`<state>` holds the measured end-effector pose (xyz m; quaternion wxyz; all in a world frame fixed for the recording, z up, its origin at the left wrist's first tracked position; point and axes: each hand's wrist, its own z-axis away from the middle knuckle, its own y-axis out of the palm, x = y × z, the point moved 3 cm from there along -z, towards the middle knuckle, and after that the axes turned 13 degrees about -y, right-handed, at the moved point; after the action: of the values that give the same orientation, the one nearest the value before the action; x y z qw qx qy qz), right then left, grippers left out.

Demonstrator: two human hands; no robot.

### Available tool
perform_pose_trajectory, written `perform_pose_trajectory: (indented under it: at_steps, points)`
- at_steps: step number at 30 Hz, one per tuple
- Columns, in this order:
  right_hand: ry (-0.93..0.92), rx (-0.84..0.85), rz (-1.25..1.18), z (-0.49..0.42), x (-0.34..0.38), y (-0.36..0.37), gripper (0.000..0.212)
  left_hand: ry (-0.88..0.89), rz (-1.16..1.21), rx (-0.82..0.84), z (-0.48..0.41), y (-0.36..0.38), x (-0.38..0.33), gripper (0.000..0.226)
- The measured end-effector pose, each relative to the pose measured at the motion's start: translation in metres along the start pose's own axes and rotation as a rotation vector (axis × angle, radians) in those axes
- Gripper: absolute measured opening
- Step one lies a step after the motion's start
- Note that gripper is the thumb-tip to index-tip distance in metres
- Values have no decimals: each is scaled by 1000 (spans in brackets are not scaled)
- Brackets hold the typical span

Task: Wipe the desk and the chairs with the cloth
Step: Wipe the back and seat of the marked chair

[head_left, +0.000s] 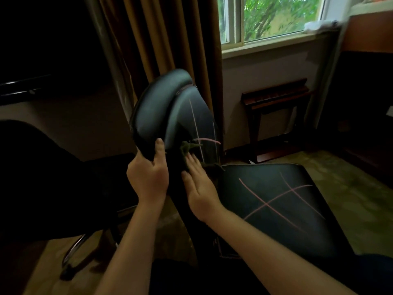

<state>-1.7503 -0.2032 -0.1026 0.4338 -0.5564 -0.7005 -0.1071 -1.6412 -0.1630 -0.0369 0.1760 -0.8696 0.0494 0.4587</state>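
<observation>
A black office chair with pink stitching fills the middle of the view, its padded headrest (157, 107) up top and its seat (276, 205) at the lower right. My left hand (148, 175) grips the lower edge of the headrest, thumb on its front. My right hand (200, 184) lies flat with straight fingers on a dark green cloth (188, 149), pressing it against the chair's backrest (202, 120). Most of the cloth is hidden under my palm.
A second dark chair (42, 177) with a chrome base (74, 252) stands at the left. Brown curtains (165, 39) hang behind, beside a window (272, 18). A wooden rack (274, 99) stands under the sill, and dark wooden furniture (365, 81) is at the right.
</observation>
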Motion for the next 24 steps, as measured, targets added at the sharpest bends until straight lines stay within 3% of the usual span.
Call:
perform_pose_trajectory:
  at_steps: [5, 10, 15, 18, 24]
  points:
    - [-127, -2, 135, -25, -6, 2, 54, -41, 44, -24, -2, 2, 2, 40]
    - [-85, -91, 221, 33, -38, 3, 54, -41, 107, -10, -10, 11, 3, 42]
    - [176, -52, 240, 117, -88, -32, 44, -76, 161, 37, -7, 17, 11, 43]
    - [220, -135, 333, 142, -94, -55, 45, -167, 160, 126, 5, 22, 22, 47]
    - [219, -89, 369, 147, -85, -71, 40, -393, -43, 458, 53, 24, 55, 54]
